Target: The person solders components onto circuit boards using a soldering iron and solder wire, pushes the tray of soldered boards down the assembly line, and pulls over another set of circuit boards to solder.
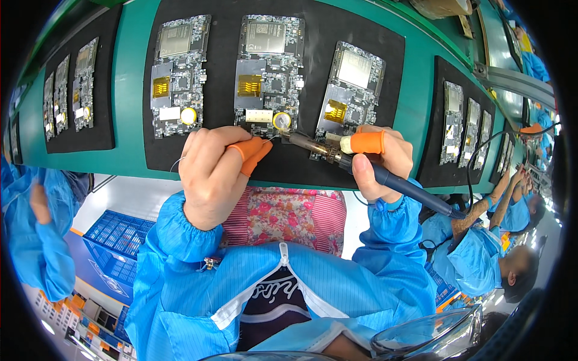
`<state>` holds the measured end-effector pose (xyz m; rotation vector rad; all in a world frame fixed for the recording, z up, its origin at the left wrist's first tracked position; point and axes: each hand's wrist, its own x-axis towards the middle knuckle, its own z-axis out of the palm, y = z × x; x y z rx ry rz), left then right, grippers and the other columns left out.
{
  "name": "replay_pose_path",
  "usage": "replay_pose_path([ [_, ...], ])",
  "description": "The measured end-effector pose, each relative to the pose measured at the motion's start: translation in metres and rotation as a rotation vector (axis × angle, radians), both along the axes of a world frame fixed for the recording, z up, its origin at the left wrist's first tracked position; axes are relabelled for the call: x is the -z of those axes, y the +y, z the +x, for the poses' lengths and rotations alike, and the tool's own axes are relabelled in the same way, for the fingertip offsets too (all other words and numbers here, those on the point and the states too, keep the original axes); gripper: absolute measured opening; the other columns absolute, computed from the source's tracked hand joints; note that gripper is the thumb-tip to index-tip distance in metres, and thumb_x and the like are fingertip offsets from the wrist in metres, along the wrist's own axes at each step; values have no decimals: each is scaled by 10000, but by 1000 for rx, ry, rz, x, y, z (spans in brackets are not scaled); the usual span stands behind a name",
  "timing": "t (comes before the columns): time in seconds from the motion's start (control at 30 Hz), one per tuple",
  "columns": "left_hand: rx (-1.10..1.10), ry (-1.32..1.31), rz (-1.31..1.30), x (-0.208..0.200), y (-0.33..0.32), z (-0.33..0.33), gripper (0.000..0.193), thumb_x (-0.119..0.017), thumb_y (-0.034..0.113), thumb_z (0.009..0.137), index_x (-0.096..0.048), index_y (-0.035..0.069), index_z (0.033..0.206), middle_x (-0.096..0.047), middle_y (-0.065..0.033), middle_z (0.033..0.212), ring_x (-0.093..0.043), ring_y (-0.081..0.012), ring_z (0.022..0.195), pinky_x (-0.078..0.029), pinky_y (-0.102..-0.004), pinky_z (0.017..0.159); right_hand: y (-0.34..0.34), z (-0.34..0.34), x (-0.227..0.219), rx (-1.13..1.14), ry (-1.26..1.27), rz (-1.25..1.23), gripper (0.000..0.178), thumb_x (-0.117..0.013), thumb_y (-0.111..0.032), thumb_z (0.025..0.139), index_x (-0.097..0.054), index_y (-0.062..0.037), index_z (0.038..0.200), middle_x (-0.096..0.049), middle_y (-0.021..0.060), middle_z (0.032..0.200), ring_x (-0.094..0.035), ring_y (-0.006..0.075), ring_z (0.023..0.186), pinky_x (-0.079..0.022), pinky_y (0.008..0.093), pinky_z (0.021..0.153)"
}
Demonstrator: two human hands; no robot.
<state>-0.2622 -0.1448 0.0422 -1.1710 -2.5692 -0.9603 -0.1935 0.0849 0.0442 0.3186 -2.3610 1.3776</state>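
My right hand (pixel 379 159) grips a soldering iron (pixel 409 191) with a dark blue handle. Its metal tip slants left to the lower edge of the middle circuit board (pixel 274 66), just by a round coin cell (pixel 282 121). Pinched in my left hand (pixel 214 165) is a thin solder wire (pixel 175 165); its end reaches toward the iron's tip, and whether they touch is too small to tell. Orange finger cots cover fingertips on both hands. A left circuit board (pixel 177 66) and a tilted right circuit board (pixel 355 84) lie alongside, partly behind my hands.
The boards rest on a black foam mat (pixel 220 90) on a green bench (pixel 132 66). More mats with boards lie at left (pixel 96 120) and right (pixel 433 150). The iron's cable (pixel 471 162) runs up to the right. Co-workers in blue smocks sit on both sides; a blue crate (pixel 117 234) stands lower left.
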Motion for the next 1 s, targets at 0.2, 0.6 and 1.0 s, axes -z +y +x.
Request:
replay_pose_path([
  [0.2, -171, -115, 106, -8, -5, 9, 291, -713, -56, 625, -604, -25, 893, -505, -137, 1073, -525, -261, 914, -448, -307, 756, 13, 14, 1, 109, 49, -138, 202, -587, -138, 699, -600, 49, 775, -561, 124, 581, -518, 179, 427, -395, 262, 411],
  [0.6, -160, -41, 105, -7, -10, 13, 269, -747, -57, 578, -637, -1, 817, -552, -95, 945, -535, -225, 824, -447, -286, 664, 15, 33, -6, 238, -19, -190, 243, -579, -178, 741, -593, 48, 828, -552, 85, 605, -489, 118, 469, -373, 252, 450],
  [1.0, -151, -65, 110, -1, -18, 11, 265, -747, -50, 555, -640, -1, 792, -564, -76, 892, -512, -219, 744, -412, -297, 601, -11, 4, -2, 26, -11, -12, 132, -608, -83, 697, -568, 34, 743, -514, 100, 552, -488, 189, 402, -382, 274, 391],
])
